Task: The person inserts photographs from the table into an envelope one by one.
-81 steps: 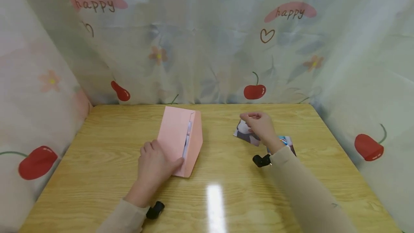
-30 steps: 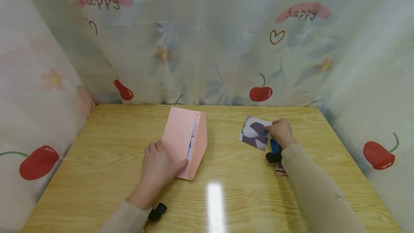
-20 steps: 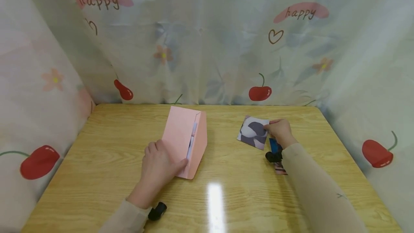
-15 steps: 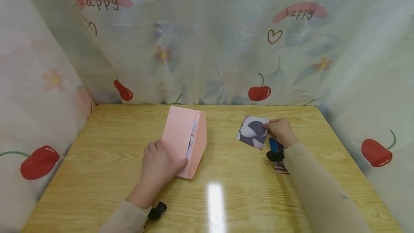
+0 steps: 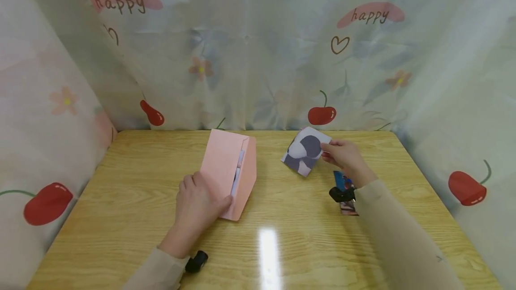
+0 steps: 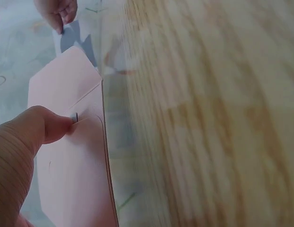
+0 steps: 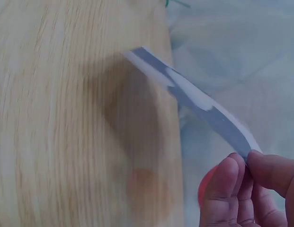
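In the head view, my left hand (image 5: 194, 202) grips a pink envelope (image 5: 221, 158) by its near left part, with the thumb lying at the opening. The envelope's flap stands folded out to the right, and edges of white and printed paper show in the slot. From the left wrist, the thumb presses on the envelope (image 6: 73, 161) at the slot; the other fingers are mostly hidden. My right hand (image 5: 346, 158) pinches a square grey-and-white printed card (image 5: 300, 149) by its right edge. Seen from the right wrist, the card (image 7: 199, 101) bends slightly and is raised above the table.
More colourful printed cards (image 5: 342, 181) lie on the wooden table (image 5: 298, 236) below my right wrist, partly covered by a black wrist camera (image 5: 341, 194). A curtain (image 5: 246, 57) with cherries and hearts encloses the table's back and sides.
My right hand first lies over the printed cards, then pinches the grey-and-white one by its right edge. Lately it lifts and tilts that card, moving it left. The left hand keeps its hold on the envelope.
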`<state>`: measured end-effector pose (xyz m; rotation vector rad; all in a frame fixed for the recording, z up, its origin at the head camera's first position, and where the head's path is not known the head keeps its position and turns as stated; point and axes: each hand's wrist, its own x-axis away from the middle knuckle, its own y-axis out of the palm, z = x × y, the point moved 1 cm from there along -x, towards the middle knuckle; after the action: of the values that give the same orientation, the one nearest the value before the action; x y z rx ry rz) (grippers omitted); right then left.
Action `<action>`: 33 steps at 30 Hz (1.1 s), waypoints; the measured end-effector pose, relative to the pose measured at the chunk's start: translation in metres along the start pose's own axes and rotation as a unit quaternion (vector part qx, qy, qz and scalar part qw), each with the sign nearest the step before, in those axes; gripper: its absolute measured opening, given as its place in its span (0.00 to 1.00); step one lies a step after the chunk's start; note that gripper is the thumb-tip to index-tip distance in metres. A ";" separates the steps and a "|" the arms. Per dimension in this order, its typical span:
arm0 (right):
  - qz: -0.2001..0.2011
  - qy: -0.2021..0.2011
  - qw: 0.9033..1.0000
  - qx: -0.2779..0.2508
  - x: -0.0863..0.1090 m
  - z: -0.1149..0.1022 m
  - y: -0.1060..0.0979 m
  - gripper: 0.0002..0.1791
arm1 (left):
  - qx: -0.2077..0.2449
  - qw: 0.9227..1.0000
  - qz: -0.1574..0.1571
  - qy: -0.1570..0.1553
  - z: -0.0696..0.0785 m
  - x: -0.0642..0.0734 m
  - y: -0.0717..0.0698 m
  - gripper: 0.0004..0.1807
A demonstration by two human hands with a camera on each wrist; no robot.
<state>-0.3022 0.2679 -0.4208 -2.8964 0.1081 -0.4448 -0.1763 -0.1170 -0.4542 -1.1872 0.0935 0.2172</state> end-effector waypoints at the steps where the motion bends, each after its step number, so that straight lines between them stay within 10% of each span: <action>1: -0.003 -0.009 1.000 -0.015 0.003 -0.003 0.003 0.16 | 0.000 1.000 0.005 0.002 0.000 0.000 0.000 0.55; 21: 0.003 -0.123 0.977 -0.174 0.035 -0.028 0.045 0.15 | -0.009 1.000 0.015 0.006 0.001 -0.001 0.002 0.55; 33: 0.003 -0.180 0.976 -0.125 0.050 -0.037 0.078 0.17 | -0.026 0.999 0.017 0.008 0.002 -0.001 0.003 0.56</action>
<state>-0.2694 0.1792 -0.3893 -3.1659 0.1229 0.1096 -0.1776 -0.1140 -0.4555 -1.2398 0.1234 0.2415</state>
